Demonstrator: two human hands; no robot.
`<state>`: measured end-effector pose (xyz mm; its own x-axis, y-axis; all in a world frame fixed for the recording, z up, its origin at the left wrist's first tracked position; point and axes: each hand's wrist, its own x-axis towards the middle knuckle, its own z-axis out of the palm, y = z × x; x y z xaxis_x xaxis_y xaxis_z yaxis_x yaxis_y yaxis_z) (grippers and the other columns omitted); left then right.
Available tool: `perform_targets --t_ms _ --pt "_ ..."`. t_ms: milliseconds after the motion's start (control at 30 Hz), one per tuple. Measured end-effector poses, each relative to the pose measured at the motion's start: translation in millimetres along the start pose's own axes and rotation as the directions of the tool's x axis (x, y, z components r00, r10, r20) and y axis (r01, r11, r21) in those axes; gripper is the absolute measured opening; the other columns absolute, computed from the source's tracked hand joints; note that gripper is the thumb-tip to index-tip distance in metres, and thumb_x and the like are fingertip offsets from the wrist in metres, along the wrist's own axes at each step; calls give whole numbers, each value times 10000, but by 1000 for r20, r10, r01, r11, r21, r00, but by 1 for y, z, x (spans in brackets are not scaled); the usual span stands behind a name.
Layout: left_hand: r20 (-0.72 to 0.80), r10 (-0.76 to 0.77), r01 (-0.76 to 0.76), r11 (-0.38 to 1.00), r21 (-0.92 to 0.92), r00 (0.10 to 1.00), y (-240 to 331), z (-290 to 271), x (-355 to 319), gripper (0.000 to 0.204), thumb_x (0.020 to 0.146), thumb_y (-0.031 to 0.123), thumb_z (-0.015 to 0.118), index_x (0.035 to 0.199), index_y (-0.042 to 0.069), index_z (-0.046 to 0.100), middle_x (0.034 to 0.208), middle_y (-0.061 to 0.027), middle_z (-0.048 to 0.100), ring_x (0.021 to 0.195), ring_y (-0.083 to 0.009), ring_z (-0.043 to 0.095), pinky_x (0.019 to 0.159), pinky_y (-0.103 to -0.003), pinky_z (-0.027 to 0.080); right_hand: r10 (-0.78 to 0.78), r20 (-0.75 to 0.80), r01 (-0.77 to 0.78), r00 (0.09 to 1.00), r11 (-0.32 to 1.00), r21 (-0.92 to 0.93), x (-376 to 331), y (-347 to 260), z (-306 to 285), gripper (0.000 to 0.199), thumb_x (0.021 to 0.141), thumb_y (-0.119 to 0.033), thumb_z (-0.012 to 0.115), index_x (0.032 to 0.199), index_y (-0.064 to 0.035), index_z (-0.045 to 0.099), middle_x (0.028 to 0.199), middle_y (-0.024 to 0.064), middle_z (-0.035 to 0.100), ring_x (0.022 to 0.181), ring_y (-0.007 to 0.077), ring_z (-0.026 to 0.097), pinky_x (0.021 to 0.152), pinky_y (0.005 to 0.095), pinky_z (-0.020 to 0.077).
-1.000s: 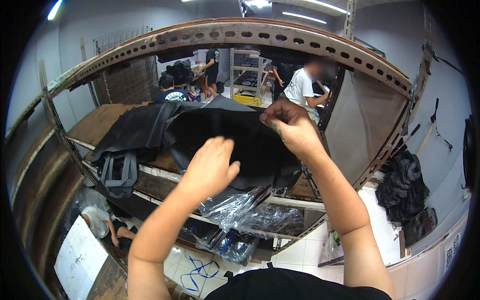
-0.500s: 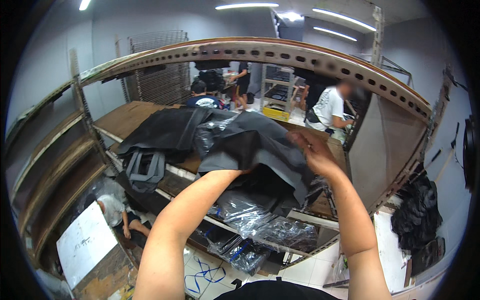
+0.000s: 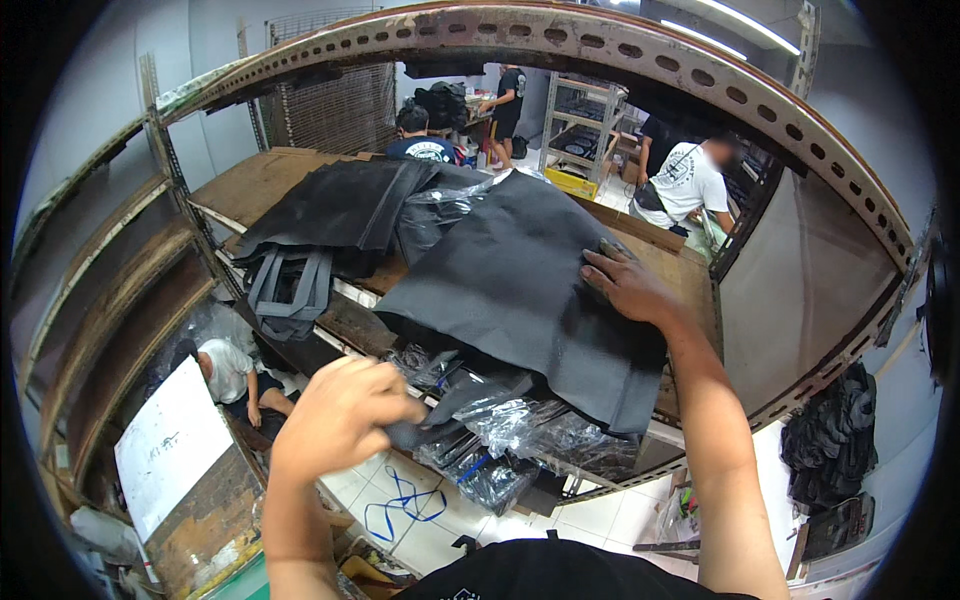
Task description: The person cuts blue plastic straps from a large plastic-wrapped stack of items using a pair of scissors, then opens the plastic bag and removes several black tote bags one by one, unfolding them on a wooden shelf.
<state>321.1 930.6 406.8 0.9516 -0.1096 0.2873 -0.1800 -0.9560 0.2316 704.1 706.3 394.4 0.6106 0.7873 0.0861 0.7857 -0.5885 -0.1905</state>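
A large black fabric bag (image 3: 510, 280) lies spread over the shelf in front of me, its near edge hanging past the shelf front. My right hand (image 3: 630, 285) rests on its right side, fingers stretched out and pressed on the fabric. Off the near left corner of the bag, my left hand (image 3: 350, 415) is raised in the air, slightly blurred. Its fingers are loosely bent with the thumb apart, and I see nothing in them. To the left lies a stack of black bags (image 3: 325, 210), with grey handles (image 3: 290, 290) hanging over the shelf edge.
Clear plastic packages (image 3: 510, 425) fill the level below. A perforated metal beam (image 3: 500, 30) crosses above the shelf. A person (image 3: 230, 370) sits low at left beside a white board (image 3: 170, 440); other people work beyond. Black bundles (image 3: 830, 430) hang at right.
The bag, earlier lifted and bunched over my left hand, now lies flatter. My left hand has come out from under it, toward me and leftward. The right hand remains at its right side.
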Motion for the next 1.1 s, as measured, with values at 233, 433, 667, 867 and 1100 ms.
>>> perform_targets --t_ms 233,433,667,867,1100 --pt "-641 -503 -24 776 -630 580 9 73 -53 651 823 544 750 1237 53 646 1257 -154 585 1140 -281 592 945 -429 510 -51 -15 47 999 985 -168 -12 -31 -3 712 1027 -619 443 1551 -136 431 1632 199 340 1538 374 261 1233 575 225" --pt "-71 -865 -105 21 -994 496 -57 122 -12 946 947 806 402 1470 18 435 1342 -168 582 1157 -258 618 908 -430 551 -91 8 91 996 982 -167 -37 -76 1 706 996 -587 546 1533 -137 460 1634 184 348 1545 367 251 1238 607 171" --pt "-398 -762 217 562 -798 510 -73 33 58 373 961 240 710 1175 -65 683 1074 -103 733 964 -177 664 916 -333 519 -28 -308 48 951 997 58 -78 -77 -1 663 946 -508 648 1452 -94 536 1507 202 509 1441 373 423 1218 600 216" --pt "-108 -867 151 206 -967 486 -243 -90 55 357 887 286 748 1034 -32 686 918 -170 733 761 -283 709 778 -421 602 43 -561 186 827 920 345 -117 -77 -26 544 892 -345 762 1318 -33 633 1291 186 668 1222 362 613 1113 461 404" --pt "-196 -921 -154 151 -976 337 -461 -66 -52 189 942 148 680 1019 -19 723 1049 -147 753 862 -281 729 794 -420 616 237 -508 58 829 865 498 -190 -40 10 439 852 -276 773 1168 18 694 1157 189 714 1107 323 667 988 410 489"
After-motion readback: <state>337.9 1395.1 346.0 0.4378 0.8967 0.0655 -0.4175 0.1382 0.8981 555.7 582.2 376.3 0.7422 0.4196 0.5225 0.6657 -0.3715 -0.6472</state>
